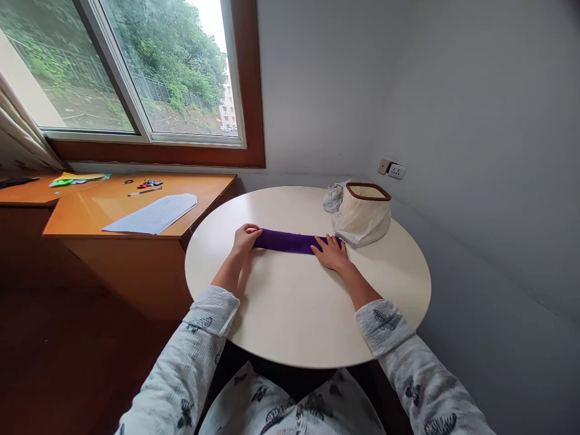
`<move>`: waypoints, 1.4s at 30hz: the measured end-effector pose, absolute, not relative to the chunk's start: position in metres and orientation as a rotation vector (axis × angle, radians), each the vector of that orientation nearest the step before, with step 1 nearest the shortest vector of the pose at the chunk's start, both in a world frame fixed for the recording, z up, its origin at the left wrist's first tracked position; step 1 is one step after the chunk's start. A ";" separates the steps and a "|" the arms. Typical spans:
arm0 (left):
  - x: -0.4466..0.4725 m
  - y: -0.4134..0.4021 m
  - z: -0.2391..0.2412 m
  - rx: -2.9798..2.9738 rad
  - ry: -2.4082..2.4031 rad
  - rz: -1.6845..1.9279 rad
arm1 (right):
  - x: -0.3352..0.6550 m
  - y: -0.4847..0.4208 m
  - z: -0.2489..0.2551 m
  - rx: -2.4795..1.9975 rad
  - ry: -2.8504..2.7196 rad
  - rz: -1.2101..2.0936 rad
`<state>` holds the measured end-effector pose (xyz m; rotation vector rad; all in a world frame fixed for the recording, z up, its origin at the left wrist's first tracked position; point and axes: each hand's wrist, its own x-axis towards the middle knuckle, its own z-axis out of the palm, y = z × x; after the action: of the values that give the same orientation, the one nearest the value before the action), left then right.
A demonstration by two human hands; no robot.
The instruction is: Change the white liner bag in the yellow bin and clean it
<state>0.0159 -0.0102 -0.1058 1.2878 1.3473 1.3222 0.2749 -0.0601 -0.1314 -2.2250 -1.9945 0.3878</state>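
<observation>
The purple cloth point(290, 241) is lying across the middle of the round table point(290, 326), already brought into a long narrow band; the lengthwise folding is being judged as done, while no fold across its length is yet being shown. The left end is being gripped by the left hand point(244, 237), with the fingers curled over it; the right end is being pressed down under the right hand point(332, 252), which is being held flat and spread, clasping nothing. Room is being limited on the right, where a lined basket point(362, 220) is standing just beside the cloth's end, with a pale rag point(333, 197) behind it; open tabletop is lying between the band and the near edge; a wooden desk point(90, 211) is standing close to the table's left edge.
</observation>
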 end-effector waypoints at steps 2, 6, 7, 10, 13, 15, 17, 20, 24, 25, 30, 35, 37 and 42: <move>0.016 -0.009 -0.107 1.302 1.360 1.358 | 0.275 -0.061 -0.131 -2.226 -1.993 0.394; 0.015 -0.002 -0.112 1.351 1.388 1.391 | 0.274 -0.062 -0.129 -2.212 -1.987 0.402; 0.015 -0.001 -0.113 1.374 1.404 1.392 | 0.274 -0.062 -0.129 -2.210 -1.986 0.402; 0.013 0.003 -0.116 1.465 1.483 1.386 | 0.274 -0.062 -0.129 -2.220 -1.986 0.393; 0.011 0.005 -0.119 1.564 1.581 1.369 | 0.274 -0.062 -0.129 -2.217 -1.987 0.390; 0.010 0.006 -0.120 1.636 1.637 1.342 | 0.274 -0.062 -0.129 -2.209 -1.983 0.399; 0.008 0.007 -0.122 1.697 1.678 1.312 | 0.274 -0.062 -0.129 -2.201 -1.976 0.406; 0.006 0.008 -0.125 1.752 1.717 1.284 | 0.274 -0.063 -0.128 -2.194 -1.972 0.404; 0.004 0.009 -0.126 1.794 1.774 1.269 | 0.274 -0.063 -0.128 -2.196 -1.975 0.399; 0.003 0.009 -0.126 1.793 1.796 1.271 | 0.275 -0.063 -0.128 -2.194 -1.976 0.399; 0.006 0.006 -0.124 1.818 1.930 1.328 | 0.274 -0.061 -0.131 -2.159 -1.941 0.356; 0.015 0.004 -0.126 2.121 1.778 1.104 | 0.272 -0.060 -0.132 -2.001 -1.861 0.098; 0.018 0.004 -0.128 2.226 1.711 0.935 | 0.272 -0.059 -0.131 -1.936 -1.837 0.067; 0.020 0.005 -0.132 2.287 1.683 0.780 | 0.274 -0.059 -0.132 -1.907 -1.883 0.145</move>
<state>0.0199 0.0050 -0.1323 2.2869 1.6828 0.7796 0.2736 -0.0585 -0.1324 -1.9074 -1.8835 0.1451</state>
